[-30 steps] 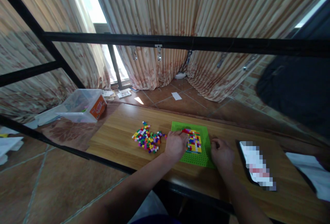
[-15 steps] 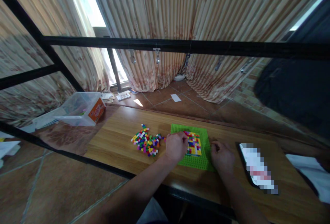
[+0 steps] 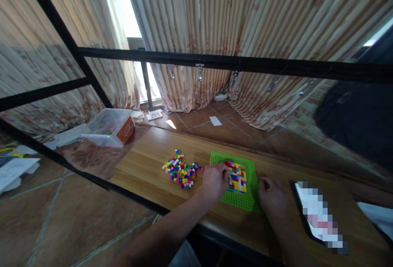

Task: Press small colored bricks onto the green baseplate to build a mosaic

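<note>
A green studded baseplate (image 3: 251, 177) lies on the wooden table, bearing a multicoloured block of small building bricks (image 3: 238, 177). My left hand (image 3: 215, 181) reaches over the baseplate's left side, thumb and fingers pinched at the block's upper left edge. Some red shows by its fingertips; whether that is a held brick or part of the block I cannot tell. Against the baseplate's right edge rests my right hand (image 3: 272, 196), fingers curled in, their inside hidden. Left of my left hand, loose small bricks (image 3: 181, 170) lie in a heap.
A phone (image 3: 317, 218) with a blurred screen lies right on the table (image 3: 138, 164). On the floor at left stands a clear plastic box (image 3: 106, 130) with an orange label. A black metal rail (image 3: 215, 60) crosses before curtains (image 3: 208, 21). White paper (image 3: 215, 121) lies beyond the table.
The whole view has shifted, so everything sits a little further right and lower. My left hand stays pinched at the block's left edge, and my right hand keeps its place beside the baseplate.
</note>
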`<action>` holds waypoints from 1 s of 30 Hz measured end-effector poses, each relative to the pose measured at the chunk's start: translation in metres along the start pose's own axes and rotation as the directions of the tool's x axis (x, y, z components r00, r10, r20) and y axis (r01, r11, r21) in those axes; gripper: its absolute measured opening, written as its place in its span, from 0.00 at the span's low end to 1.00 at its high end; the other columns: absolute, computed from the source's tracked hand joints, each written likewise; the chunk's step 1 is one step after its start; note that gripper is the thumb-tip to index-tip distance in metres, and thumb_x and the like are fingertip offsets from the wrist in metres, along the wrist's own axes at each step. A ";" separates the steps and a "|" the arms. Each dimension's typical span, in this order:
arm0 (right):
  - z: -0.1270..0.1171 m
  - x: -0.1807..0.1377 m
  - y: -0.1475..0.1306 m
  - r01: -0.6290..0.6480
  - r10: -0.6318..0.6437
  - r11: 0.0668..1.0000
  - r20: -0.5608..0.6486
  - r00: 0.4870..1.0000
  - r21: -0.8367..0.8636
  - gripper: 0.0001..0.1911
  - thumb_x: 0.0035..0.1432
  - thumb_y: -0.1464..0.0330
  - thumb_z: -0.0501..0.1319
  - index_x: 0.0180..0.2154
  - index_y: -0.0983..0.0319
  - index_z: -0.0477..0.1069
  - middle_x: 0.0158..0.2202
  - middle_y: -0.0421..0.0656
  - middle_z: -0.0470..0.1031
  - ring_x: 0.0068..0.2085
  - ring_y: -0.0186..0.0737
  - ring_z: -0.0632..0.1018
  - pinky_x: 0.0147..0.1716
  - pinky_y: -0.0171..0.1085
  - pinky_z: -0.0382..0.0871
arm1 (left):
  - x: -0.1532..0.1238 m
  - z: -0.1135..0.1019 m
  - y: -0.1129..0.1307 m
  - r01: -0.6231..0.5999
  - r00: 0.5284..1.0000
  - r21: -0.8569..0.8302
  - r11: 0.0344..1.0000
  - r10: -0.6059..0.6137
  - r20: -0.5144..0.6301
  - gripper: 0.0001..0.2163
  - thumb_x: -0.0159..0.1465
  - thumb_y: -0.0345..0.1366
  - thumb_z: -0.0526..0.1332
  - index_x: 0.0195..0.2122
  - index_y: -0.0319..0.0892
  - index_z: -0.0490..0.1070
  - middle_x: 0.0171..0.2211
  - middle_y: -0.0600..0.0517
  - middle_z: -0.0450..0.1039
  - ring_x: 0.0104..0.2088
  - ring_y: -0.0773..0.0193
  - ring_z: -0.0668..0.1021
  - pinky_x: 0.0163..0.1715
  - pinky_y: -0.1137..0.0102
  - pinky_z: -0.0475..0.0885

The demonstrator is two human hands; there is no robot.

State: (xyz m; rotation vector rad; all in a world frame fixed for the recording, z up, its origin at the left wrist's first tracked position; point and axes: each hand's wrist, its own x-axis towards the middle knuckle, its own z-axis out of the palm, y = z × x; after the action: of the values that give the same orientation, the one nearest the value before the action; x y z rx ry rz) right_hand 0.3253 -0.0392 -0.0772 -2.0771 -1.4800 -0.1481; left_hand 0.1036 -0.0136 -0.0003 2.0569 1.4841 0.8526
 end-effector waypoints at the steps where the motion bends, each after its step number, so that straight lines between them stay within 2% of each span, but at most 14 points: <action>1: 0.001 0.000 0.001 0.005 -0.005 1.000 0.000 1.000 -0.002 0.16 0.58 0.64 0.52 0.36 0.63 0.76 0.36 0.48 0.75 0.35 0.43 0.73 0.35 0.38 0.63 | -0.004 -0.003 -0.004 -0.034 0.999 -0.023 0.999 0.033 -0.034 0.09 0.64 0.31 0.56 0.37 0.45 0.76 0.35 0.51 0.79 0.37 0.63 0.78 0.42 0.68 0.70; 4: 0.002 0.000 0.004 0.010 -0.010 1.000 0.009 1.000 -0.003 0.17 0.59 0.63 0.51 0.37 0.63 0.76 0.36 0.48 0.75 0.34 0.42 0.72 0.34 0.38 0.63 | -0.015 -0.022 -0.024 -0.063 0.991 0.021 0.998 0.065 -0.114 0.10 0.64 0.30 0.55 0.39 0.44 0.76 0.35 0.49 0.77 0.38 0.61 0.77 0.43 0.65 0.70; 7: 0.002 0.001 0.003 -0.006 0.007 1.000 0.019 1.000 -0.020 0.19 0.59 0.62 0.50 0.37 0.64 0.76 0.36 0.49 0.75 0.33 0.42 0.72 0.33 0.39 0.63 | -0.022 -0.048 -0.051 -0.009 0.992 0.119 0.993 0.024 -0.126 0.13 0.60 0.25 0.55 0.40 0.42 0.76 0.37 0.47 0.76 0.41 0.59 0.76 0.46 0.62 0.70; 9: 0.002 0.001 0.002 -0.014 0.015 0.999 0.017 1.000 -0.037 0.19 0.59 0.62 0.50 0.37 0.64 0.76 0.36 0.50 0.75 0.34 0.44 0.73 0.33 0.40 0.63 | -0.026 -0.064 -0.068 -0.013 0.994 0.174 0.985 0.032 -0.105 0.14 0.58 0.23 0.55 0.40 0.43 0.77 0.39 0.47 0.76 0.44 0.57 0.75 0.51 0.59 0.68; 12: 0.001 0.001 0.000 -0.007 0.007 0.999 0.004 1.000 -0.034 0.19 0.58 0.62 0.50 0.36 0.64 0.76 0.36 0.51 0.76 0.35 0.45 0.73 0.33 0.41 0.64 | -0.031 -0.078 -0.082 -0.058 0.997 0.243 0.968 0.071 -0.043 0.18 0.57 0.23 0.55 0.44 0.46 0.77 0.44 0.48 0.75 0.49 0.56 0.72 0.55 0.57 0.66; 15: 0.001 0.001 0.000 0.011 -0.011 1.000 -0.018 1.000 -0.017 0.19 0.57 0.62 0.50 0.35 0.65 0.76 0.36 0.52 0.76 0.34 0.46 0.74 0.33 0.41 0.64 | -0.034 -0.080 -0.082 -0.144 0.989 0.312 0.939 0.126 0.077 0.20 0.59 0.24 0.56 0.48 0.50 0.76 0.50 0.48 0.72 0.52 0.54 0.70 0.57 0.53 0.62; 19: 0.001 0.001 0.001 0.026 -0.027 0.999 -0.017 0.999 -0.029 0.19 0.58 0.62 0.50 0.36 0.64 0.76 0.36 0.52 0.76 0.34 0.45 0.73 0.32 0.40 0.63 | -0.031 -0.077 -0.080 -0.226 0.964 0.374 0.899 0.150 0.222 0.18 0.59 0.28 0.59 0.47 0.53 0.76 0.51 0.49 0.70 0.53 0.52 0.68 0.57 0.49 0.58; 23: 0.003 0.000 0.004 0.037 -0.038 0.999 -0.025 0.999 -0.032 0.18 0.58 0.62 0.50 0.36 0.64 0.76 0.36 0.51 0.75 0.34 0.45 0.73 0.32 0.40 0.63 | -0.022 -0.076 -0.085 -0.275 0.950 0.436 0.857 0.173 0.259 0.12 0.61 0.30 0.58 0.43 0.50 0.76 0.48 0.48 0.72 0.53 0.52 0.68 0.59 0.48 0.54; 27: 0.005 0.000 0.005 0.030 -0.030 0.999 -0.049 0.998 -0.015 0.18 0.58 0.62 0.51 0.36 0.64 0.76 0.36 0.50 0.75 0.34 0.44 0.72 0.32 0.40 0.63 | -0.015 -0.075 -0.087 -0.310 0.939 0.466 0.829 0.193 0.284 0.11 0.63 0.30 0.57 0.42 0.48 0.75 0.47 0.48 0.72 0.52 0.53 0.68 0.60 0.48 0.53; 30: 0.004 0.000 0.003 0.030 -0.031 1.000 -0.045 0.999 -0.009 0.17 0.58 0.63 0.51 0.35 0.64 0.76 0.36 0.49 0.75 0.35 0.44 0.73 0.34 0.39 0.63 | -0.015 -0.071 -0.086 -0.312 0.942 0.448 0.838 0.213 0.258 0.10 0.64 0.29 0.55 0.42 0.45 0.74 0.44 0.48 0.73 0.49 0.55 0.70 0.61 0.49 0.53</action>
State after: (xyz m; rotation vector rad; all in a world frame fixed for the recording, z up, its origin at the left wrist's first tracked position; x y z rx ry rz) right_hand 0.3271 -0.0382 -0.0820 -2.0451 -1.4866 -0.2120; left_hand -0.0070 -0.0003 -0.0123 2.6758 1.4235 0.3629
